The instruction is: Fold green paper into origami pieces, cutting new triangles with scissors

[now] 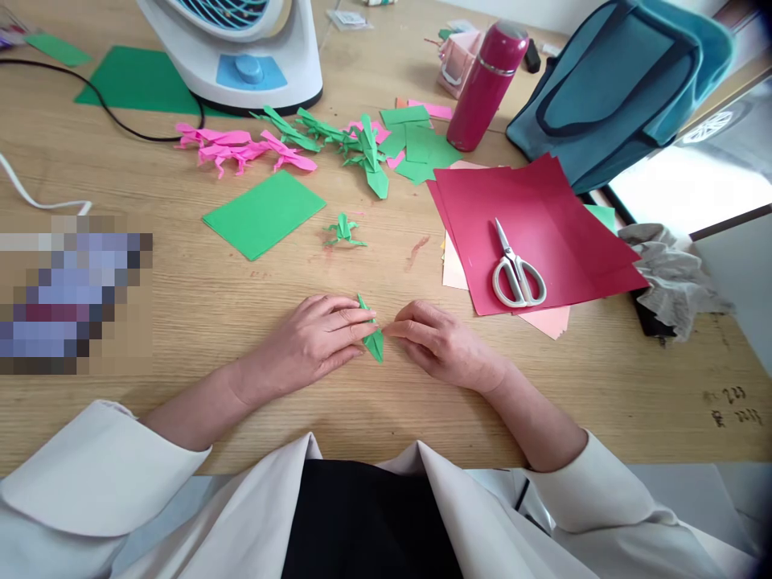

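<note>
A small folded green paper lies on the table in front of me, a narrow pointed shape with one tip toward the far side. My left hand holds it down, its fingers across the middle and hiding part of it. At the right edge of the paper my right hand is closed, fingertips pinched together against the edge; the thumb is mostly hidden. Just beyond the hands stands a finished green paper frog. A stack of green paper sheets lies behind, to the left.
White-handled scissors rest on red paper sheets at right. Pink folded figures and green folded figures lie near a white fan. A red flask and a teal bag stand behind.
</note>
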### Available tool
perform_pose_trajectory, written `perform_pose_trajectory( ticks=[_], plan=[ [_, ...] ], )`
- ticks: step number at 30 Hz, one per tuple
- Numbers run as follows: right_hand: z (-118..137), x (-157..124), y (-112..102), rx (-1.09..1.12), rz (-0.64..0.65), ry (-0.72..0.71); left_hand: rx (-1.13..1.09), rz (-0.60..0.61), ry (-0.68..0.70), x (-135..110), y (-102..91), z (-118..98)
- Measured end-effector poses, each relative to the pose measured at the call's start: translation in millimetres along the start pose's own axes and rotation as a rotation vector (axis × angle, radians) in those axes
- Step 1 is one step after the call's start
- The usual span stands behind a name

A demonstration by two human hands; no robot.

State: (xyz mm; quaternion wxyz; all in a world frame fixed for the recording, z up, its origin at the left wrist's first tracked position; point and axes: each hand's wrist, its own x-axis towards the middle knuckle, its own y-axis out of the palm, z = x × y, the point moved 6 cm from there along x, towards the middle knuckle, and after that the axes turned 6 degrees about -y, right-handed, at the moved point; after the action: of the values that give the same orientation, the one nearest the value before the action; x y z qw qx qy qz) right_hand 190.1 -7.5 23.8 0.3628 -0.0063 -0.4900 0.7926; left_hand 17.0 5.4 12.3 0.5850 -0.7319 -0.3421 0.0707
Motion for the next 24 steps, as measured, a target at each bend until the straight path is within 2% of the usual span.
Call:
perform_pose_trajectory(
  ticks=[4,9,13,16,19,24],
  plan=[
    [-0.3,0.4,0.5,-0.003,-0.003,0.009,0.008,-0.044,0.115,8.7,-7.7,-0.1],
    [-2.7,0.2,1.6,0.027,-0.022,0.049,0.16,-0.033,0.276,17.1,-11.0,-4.4],
    [-4.2,-0.1,0.9,0.067,-0.036,0.09,0.199,-0.076,0.313,18.5,-11.9,-6.3],
    [-5.4,-0.8,-0.9,0.149,-0.041,0.14,0.183,-0.108,0.258,19.0,-11.7,-3.2],
    [-6.3,-1.3,-2.3,0.236,-0.083,0.17,0.115,-0.167,0.127,21.1,-13.9,2.2],
    [-12.0,-0.8,1.3,0.201,-0.211,0.265,-0.023,-0.224,-0.036,26.2,-15.9,0.8]
  ],
)
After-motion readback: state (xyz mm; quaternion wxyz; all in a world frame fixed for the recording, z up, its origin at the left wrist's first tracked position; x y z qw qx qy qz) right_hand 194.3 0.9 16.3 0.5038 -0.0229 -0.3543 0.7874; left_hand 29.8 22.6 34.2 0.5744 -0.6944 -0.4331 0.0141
